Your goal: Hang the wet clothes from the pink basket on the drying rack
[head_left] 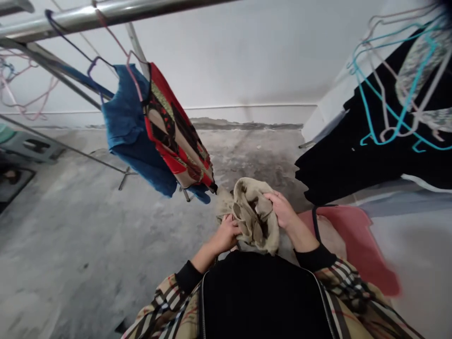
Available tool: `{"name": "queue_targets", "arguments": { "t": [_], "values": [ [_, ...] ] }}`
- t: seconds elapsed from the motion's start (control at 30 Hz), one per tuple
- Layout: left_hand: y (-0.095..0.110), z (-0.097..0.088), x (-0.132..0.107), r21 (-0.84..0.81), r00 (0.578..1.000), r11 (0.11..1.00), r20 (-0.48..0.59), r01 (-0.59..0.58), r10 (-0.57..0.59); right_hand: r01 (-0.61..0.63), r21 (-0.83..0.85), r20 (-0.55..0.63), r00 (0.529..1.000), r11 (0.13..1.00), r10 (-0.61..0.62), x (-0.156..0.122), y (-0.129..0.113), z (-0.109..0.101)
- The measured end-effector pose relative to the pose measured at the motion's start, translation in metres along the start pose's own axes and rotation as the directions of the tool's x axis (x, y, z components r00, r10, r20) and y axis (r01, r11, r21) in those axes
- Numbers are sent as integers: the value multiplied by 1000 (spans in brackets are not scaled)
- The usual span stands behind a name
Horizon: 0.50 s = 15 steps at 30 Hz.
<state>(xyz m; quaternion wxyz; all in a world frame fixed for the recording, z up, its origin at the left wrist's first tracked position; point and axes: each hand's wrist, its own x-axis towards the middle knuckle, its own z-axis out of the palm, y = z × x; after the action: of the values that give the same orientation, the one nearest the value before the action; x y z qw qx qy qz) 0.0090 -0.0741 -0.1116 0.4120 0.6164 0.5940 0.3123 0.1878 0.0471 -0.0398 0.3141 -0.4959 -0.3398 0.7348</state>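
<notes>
A bunched beige garment is held in front of my body, its cloth gathered into a loose ring with folds inside. My left hand grips its near left side, fingers closed in the cloth. On the right edge, my right hand pinches the fabric. Just beyond the garment hang a red patterned top and a blue garment, both on hangers. The beige garment's exact kind is hidden by its folds.
A metal rail crosses the upper left. Turquoise hangers lie on black cloth at the right. Below that is a pink container. A greenish stool stands at the far left on the concrete floor.
</notes>
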Motion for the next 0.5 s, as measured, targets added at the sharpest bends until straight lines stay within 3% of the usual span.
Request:
{"name": "queue_targets", "arguments": {
  "t": [0.1, 0.17, 0.2, 0.27, 0.3, 0.37, 0.43, 0.5],
  "values": [
    [-17, -32, -20, 136, 960, 991, 276, 2, -39, 11, -4, 119, 993, 1000, -10, -2, -5, 21],
    [-25, -57, -29, 170, 923, 975, 334, 141, -192, 0, -14, 217, 976, 1000, 3, -5, -8, 33],
    [-27, -68, -31, 186, 910, 956, 308, 227, -277, -8, -26, 264, 964, 1000, 15, -7, -8, 39],
    [-27, -86, -32, 171, 917, 913, 95, 369, -388, -30, -79, 364, 930, 996, 57, -11, -8, 49],
    [-25, -91, -31, 134, 921, 912, -55, 389, -385, -36, -116, 414, 907, 993, 81, -12, -7, 54],
    [-17, -95, -27, 74, 917, 949, -293, 305, -272, -26, -198, 511, 851, 980, 126, -14, -6, 63],
    [-9, -92, -22, 66, 924, 980, -349, 188, -153, 12, -272, 597, 787, 962, 159, -16, -7, 69],
    [-3, -86, -18, 32, 947, 990, -297, 139, -123, 68, -333, 667, 722, 940, 184, -17, -10, 71]
  ]
}}
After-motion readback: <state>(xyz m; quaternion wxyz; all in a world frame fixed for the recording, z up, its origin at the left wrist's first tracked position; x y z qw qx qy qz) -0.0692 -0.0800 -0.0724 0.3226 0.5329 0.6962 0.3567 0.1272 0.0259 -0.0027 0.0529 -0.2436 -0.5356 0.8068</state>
